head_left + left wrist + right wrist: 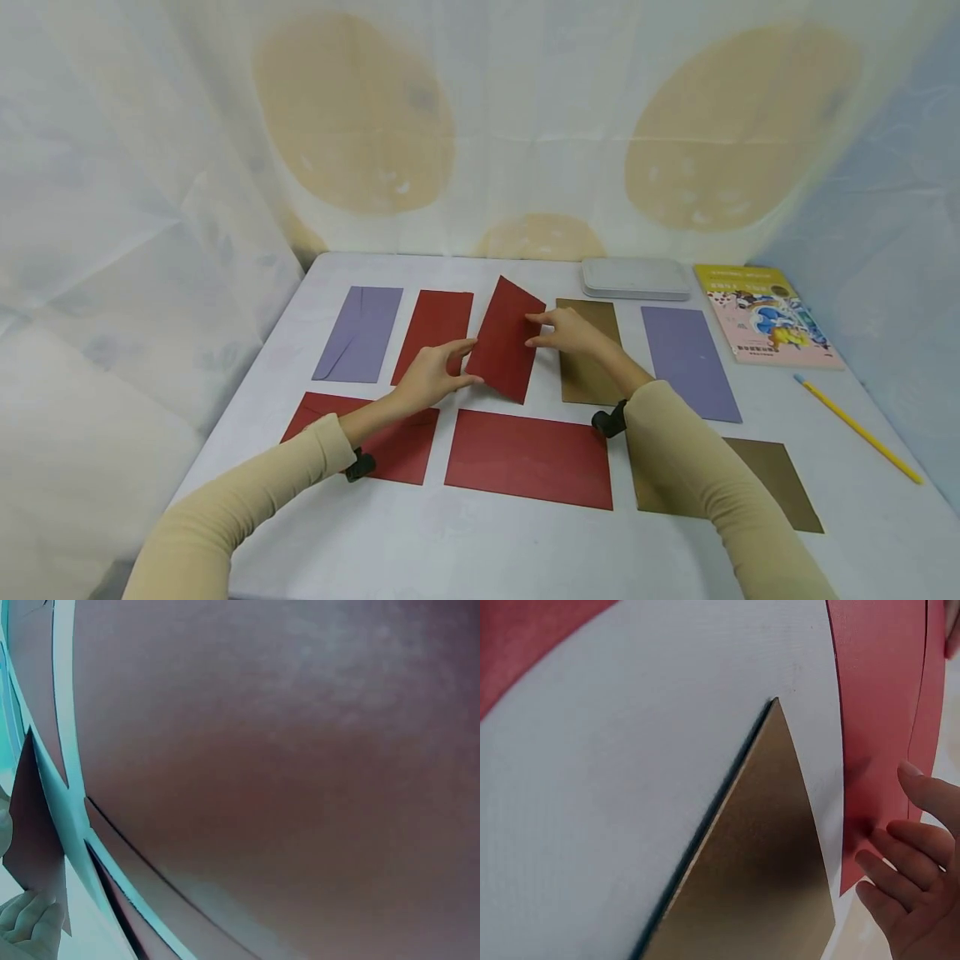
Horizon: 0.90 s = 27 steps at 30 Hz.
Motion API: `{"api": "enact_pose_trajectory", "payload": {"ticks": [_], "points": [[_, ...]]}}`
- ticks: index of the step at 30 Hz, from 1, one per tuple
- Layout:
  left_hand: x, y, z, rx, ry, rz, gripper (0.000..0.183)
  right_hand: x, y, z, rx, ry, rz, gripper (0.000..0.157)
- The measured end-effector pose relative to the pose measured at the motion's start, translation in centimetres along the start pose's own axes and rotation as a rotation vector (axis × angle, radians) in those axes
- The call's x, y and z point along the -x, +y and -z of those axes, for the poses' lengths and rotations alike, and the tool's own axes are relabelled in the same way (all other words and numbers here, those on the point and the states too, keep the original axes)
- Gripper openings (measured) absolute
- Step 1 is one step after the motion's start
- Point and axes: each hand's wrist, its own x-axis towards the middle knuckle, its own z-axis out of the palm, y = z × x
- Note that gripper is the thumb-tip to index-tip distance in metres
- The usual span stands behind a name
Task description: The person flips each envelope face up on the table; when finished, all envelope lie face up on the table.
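A: Which step is in hand?
B: Positioning, I judge. The red envelope (506, 346) stands tilted over the table (420, 537). The left hand (427, 375) pinches its left edge; the right hand (576, 333) touches its face with fingertips apart. Whether they pinch, I cannot tell.
A: Next move?
B: It calls for steady, matched hands.

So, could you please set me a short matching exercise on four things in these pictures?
1. pencil
2. book
3. pale case
4. tilted envelope

A. near the table's back edge
B. red, between the left hand and right hand
C. yellow with a blue end
D. has an illustrated cover

Pairs: 1-C, 2-D, 3-A, 4-B.
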Motion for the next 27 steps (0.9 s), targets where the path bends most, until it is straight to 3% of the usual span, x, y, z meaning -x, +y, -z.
{"api": "enact_pose_trajectory", "payload": {"ticks": [8,19,27], "points": [[0.36,-0.28,-0.23,-0.052,-0.088,0.018,0.060,-0.07,0.51,-0.21,0.031,-0.011,-0.013,0.060],[-0.03,-0.26,-0.66,-0.198,-0.207,0.014,0.054,-0.44,0.58,-0.54,0.058,-0.012,-0.015,0.060],[0.08,-0.20,-0.86,-0.287,-0.249,0.016,0.050,-0.31,0.74,-0.61,0.060,-0.015,0.000,0.061]]}}
